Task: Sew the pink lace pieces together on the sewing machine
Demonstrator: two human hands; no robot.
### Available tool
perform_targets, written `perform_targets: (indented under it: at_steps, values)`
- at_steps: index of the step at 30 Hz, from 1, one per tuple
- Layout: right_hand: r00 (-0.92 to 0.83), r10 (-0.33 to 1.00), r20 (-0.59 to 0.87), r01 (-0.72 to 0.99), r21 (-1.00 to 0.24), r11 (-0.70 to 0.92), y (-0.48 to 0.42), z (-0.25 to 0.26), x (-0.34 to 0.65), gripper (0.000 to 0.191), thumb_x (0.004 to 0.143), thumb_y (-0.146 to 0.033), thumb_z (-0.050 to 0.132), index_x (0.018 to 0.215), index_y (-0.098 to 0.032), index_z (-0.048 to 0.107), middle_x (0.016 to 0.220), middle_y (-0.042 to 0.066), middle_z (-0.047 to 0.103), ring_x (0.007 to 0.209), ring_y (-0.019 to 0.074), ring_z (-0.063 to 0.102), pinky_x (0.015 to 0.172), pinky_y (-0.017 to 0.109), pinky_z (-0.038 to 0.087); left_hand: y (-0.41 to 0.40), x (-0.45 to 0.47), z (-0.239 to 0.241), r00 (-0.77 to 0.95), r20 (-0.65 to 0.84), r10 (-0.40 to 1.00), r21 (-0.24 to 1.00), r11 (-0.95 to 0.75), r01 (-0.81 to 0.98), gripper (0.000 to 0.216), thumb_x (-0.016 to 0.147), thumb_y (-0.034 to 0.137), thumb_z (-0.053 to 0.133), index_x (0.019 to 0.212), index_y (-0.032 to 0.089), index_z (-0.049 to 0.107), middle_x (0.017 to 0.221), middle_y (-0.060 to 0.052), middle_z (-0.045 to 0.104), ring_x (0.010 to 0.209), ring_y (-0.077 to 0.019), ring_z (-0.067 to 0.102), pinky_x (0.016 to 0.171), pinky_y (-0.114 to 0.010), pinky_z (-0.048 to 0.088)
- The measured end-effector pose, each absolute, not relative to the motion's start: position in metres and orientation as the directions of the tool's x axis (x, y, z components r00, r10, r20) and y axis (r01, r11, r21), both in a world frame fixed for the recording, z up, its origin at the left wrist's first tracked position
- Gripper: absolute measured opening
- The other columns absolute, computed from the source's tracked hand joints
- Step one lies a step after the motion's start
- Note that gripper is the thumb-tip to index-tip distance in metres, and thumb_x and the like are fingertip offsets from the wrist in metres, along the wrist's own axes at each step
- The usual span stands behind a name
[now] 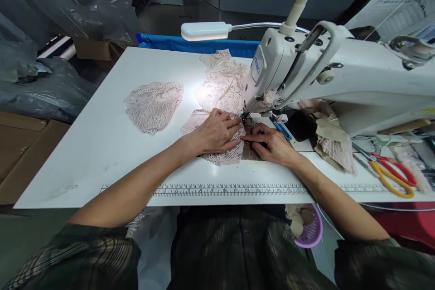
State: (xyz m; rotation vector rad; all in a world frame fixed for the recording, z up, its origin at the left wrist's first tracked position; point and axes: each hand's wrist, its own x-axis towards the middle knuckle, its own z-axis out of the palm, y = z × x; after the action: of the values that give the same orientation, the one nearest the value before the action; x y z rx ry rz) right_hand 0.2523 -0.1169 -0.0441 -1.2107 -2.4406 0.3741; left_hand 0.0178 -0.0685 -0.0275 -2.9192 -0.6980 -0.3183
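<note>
Pale pink lace fabric (222,158) lies at the needle end of the white sewing machine (272,54). My left hand (219,132) rests flat on this lace, fingers stretched toward the presser foot (245,118). From the other side, my right hand (272,142) reaches in, its index finger extended onto the lace's right edge and its thumb held apart below. More lace (222,84) is bunched behind my left hand, running up beside the machine head. A separate rounded lace piece (154,106) lies to the left on the white table (91,145).
A lamp (205,31) lights the work. Blue snips (284,132) lie right of the needle. Farther right are lace and beige scraps (333,138) and scissors with red and yellow handles (390,174). A printed ruler (224,189) runs along the front edge; a purple basket (314,231) stands below.
</note>
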Motion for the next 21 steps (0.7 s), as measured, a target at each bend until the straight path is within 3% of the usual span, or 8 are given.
perform_targets:
  at_steps: [15, 21]
  values:
    - [-0.537, 0.809, 0.239, 0.7, -0.41, 0.585, -0.12, -0.041, 0.249, 0.036, 0.089, -0.018, 0.049, 0.117, -0.027, 0.071, 0.095, 0.005, 0.056, 0.08, 0.0171, 0.057, 0.08, 0.034, 0.048, -0.06, 0.013, -0.032, 0.867, 0.257, 0.426, 0.045, -0.902, 0.43, 0.042, 0.097, 0.044, 0.043, 0.127, 0.018, 0.059, 0.132, -0.008, 0.061, 0.111, -0.0269, 0.054, 0.096, -0.045, 0.033]
    - [-0.537, 0.807, 0.244, 0.702, -0.402, 0.588, -0.119, -0.04, 0.25, 0.037, 0.089, -0.017, 0.049, 0.118, -0.028, 0.07, 0.098, 0.006, 0.057, 0.079, 0.0168, 0.057, 0.077, 0.033, 0.047, -0.059, 0.012, -0.036, 0.869, 0.259, 0.422, 0.029, -0.903, 0.429, 0.045, 0.098, 0.045, 0.042, 0.129, 0.016, 0.056, 0.134, -0.01, 0.059, 0.113, -0.0288, 0.053, 0.096, -0.048, 0.034]
